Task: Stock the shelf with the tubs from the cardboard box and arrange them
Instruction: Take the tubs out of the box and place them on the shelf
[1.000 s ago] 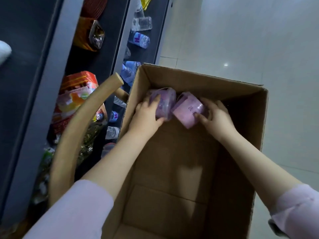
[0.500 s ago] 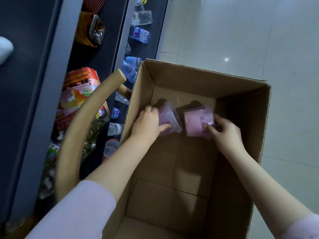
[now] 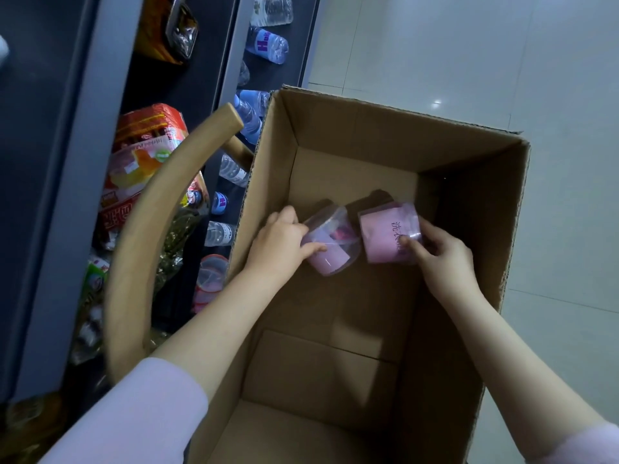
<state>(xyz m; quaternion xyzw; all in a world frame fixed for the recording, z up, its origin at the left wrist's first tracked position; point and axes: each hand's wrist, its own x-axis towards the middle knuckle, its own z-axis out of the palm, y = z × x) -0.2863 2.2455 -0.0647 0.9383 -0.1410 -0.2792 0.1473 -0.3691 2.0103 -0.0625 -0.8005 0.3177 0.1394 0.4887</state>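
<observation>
In the head view, an open cardboard box (image 3: pixel 395 128) of plain brown corrugated board is seen from above, its tall walls rising on all sides around both forearms. Low inside it, near the far wall, two tubs are found side by side and close together. Whether they rest on the bottom cannot be told. The left tub (image 3: pixel 338 252) is round, of clear plastic with a pink label, and is tilted onto its side. It is grasped by the left hand (image 3: pixel 278 242), with the thumb laid across its near face and the fingers curled over the far side. The right tub (image 3: pixel 385 236), also clear and round, is wrapped in a pink label with dark characters and is gripped by the right hand (image 3: pixel 442 256), the thumb pressed on the label. Pale lilac sleeves (image 3: pixel 144 413) are pushed up above the elbows. Just beside the box's left wall a curved wooden bar (image 3: pixel 150 236), smooth and tan, is placed between the box and the shelf (image 3: pixel 67 195), whose grey metal edges frame dark boards. On those boards, orange-red packets (image 3: pixel 147 152) with a glossy wrap are stacked, and clear water bottles (image 3: pixel 268 45) with blue labels are seen from above in rows. A clear tub with a red rim (image 3: pixel 211 279) is seen on a lower board. The box is bordered on the far and right sides by a pale, glossy tiled floor (image 3: pixel 469 45).
</observation>
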